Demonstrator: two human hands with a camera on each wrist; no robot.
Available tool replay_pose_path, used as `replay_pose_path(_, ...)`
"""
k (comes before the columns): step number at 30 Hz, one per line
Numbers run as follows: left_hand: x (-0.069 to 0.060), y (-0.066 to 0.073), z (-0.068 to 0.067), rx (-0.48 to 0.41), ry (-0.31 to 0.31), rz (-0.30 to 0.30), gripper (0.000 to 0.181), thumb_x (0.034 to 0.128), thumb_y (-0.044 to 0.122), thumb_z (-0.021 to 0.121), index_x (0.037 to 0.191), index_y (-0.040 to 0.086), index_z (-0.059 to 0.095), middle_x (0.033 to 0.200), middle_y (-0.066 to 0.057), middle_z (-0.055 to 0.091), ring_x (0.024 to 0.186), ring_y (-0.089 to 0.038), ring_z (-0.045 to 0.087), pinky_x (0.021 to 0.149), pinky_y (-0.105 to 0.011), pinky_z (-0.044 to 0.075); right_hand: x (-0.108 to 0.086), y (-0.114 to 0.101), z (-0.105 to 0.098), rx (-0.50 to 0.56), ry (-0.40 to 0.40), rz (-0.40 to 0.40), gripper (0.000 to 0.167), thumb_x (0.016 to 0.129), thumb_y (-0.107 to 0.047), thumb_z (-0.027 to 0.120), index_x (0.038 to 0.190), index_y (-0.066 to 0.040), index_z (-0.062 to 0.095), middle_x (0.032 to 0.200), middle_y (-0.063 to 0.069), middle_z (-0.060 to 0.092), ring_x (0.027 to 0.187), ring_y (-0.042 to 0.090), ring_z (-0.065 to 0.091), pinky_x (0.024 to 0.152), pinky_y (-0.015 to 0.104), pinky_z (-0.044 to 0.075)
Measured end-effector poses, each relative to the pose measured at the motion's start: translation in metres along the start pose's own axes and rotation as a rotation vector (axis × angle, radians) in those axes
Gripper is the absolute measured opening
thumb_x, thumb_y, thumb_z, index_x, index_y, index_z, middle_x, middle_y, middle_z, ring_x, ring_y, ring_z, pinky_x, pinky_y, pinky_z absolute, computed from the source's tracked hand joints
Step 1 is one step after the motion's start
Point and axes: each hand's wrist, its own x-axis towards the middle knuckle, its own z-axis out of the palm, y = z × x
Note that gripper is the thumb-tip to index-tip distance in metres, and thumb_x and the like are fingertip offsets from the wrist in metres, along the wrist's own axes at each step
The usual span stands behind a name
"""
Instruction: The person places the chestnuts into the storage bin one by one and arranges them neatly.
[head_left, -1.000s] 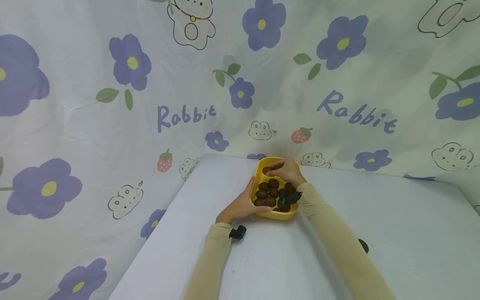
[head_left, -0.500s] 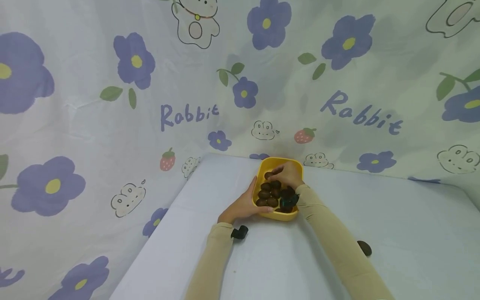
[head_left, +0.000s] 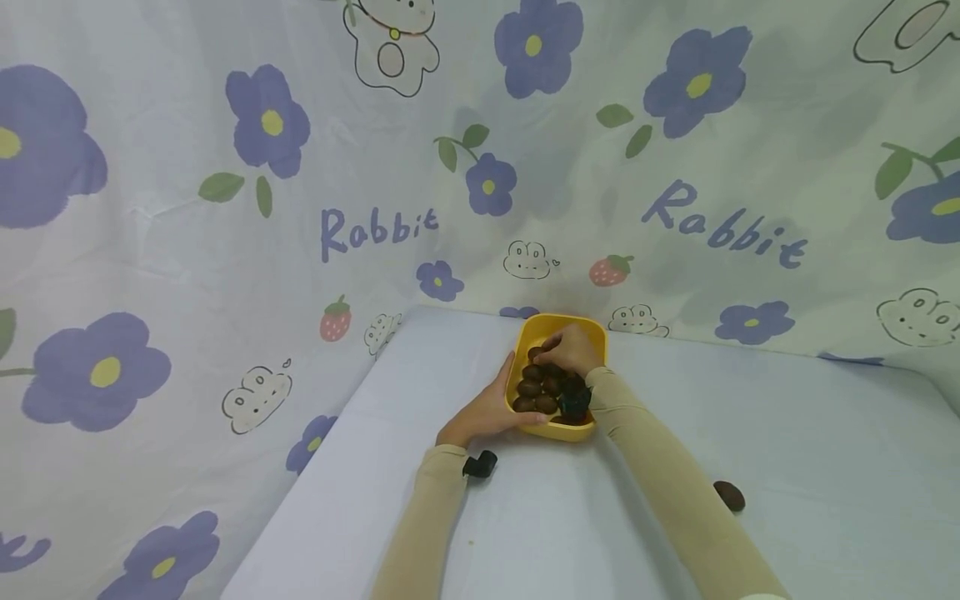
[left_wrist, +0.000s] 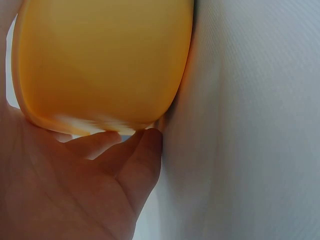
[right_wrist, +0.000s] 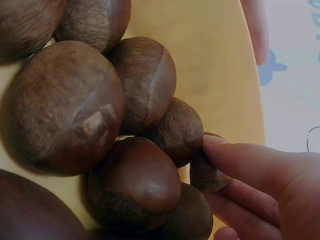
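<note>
A yellow plastic box (head_left: 564,432) holds several brown chestnuts (head_left: 529,389), lying mostly in its near part. My left hand (head_left: 486,413) grips the box at its left side, thumb over the near rim; in the left wrist view its fingers (left_wrist: 142,162) lie against the outer wall. Inside the box, my right hand (head_left: 574,351) pinches a small chestnut (right_wrist: 207,175) between thumb and fingers, at the far end of the row. In the right wrist view that chestnut sits close by the other nuts, partly covered by the thumb.
One loose chestnut (head_left: 729,496) lies on the white table (head_left: 825,467), right of the right forearm. A patterned cloth (head_left: 480,100) with flowers and rabbits hangs behind the table. Small black wrist cameras (head_left: 481,464) are worn on both wrists.
My right hand has moved the pinched chestnut slightly nearer, towards the other chestnuts in the box. The left hand keeps its hold. The head view has shifted a little.
</note>
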Motion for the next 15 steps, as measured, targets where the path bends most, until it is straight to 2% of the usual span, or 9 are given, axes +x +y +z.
replay_pose_path(15, -0.0017, 0.0011, 0.0, 0.012, -0.001, -0.037, 0.139, 0.0686, 0.068, 0.086, 0.166, 0.036, -0.006, 0.174, -0.001, 0.022, 0.154, -0.025, 0.036, 0.127, -0.058, 0.03, -0.0009, -0.0041, 0.0016, -0.033, -0.019, -0.015, 0.027, 0.083, -0.022, 0.087, 0.101, -0.002, 0.082, 0.097, 0.012, 0.081, 0.087, 0.021, 0.07, 0.09, 0.038, 0.06)
